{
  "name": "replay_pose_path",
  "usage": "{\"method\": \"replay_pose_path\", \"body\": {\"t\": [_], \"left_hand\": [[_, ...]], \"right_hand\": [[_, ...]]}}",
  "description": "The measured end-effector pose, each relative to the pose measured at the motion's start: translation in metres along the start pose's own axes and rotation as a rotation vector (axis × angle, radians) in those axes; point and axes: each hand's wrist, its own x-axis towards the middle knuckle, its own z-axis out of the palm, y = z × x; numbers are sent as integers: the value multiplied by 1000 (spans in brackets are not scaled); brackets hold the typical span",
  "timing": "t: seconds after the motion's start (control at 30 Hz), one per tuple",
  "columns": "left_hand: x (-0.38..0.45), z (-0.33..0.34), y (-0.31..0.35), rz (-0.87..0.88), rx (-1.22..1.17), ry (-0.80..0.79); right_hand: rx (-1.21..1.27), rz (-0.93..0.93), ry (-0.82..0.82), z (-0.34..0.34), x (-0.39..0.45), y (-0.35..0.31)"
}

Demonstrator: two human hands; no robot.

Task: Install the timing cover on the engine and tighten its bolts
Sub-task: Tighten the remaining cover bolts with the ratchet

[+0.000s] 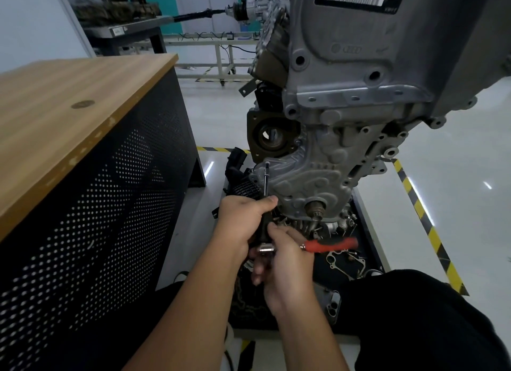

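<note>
Low down, left hand gripping extension bar, right hand clasping ratchet head

Engine stands beyond the fingers; surface to their left; ratchet just right.

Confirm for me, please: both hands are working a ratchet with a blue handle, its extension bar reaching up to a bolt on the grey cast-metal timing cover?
Not quite: the head view shows the ratchet handle is red, not blue. The rest holds: the left hand and right hand both work the ratchet, and its slim steel extension bar reaches up to a bolt on the grey cast-metal timing cover.
</note>
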Motion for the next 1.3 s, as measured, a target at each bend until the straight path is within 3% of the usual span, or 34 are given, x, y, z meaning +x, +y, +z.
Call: {"method": "replay_pose_path", "body": {"t": [0.1, 0.17, 0.23, 0.37, 0.43, 0.6, 0.77, 0.93, 1.17, 1.3], "left_hand": [[0, 1, -2, 65, 84, 40], [0, -1, 0, 4, 68, 31], [1, -3, 3, -84, 43, -38], [4, -3, 1, -113, -1, -129], [4, -2, 1, -125, -29, -143], [8, 1, -1, -133, -18, -114], [8, 2, -1, -199, -86, -153], [2, 2, 5, -171, -101, -166], [-5, 4, 4, -44, 25, 16], [0, 0, 8, -84, -78, 29]], "right_hand": [[337, 212, -118, -2, -2, 6], [362, 226, -150, -3, -2, 9], [211, 145, -144, -5, -2, 6], [-496, -243, -17, -10, 6, -7], [-618, -315, 13, -11, 8, -9], [-253, -73, -96, -15, 6, -7], [-147, -34, -128, -18, 8, -6], [-169, -67, -138, -18, 6, -4], [-165, -52, -111, -18, -4, 13], [-147, -43, -128, -22, -4, 12]]}}
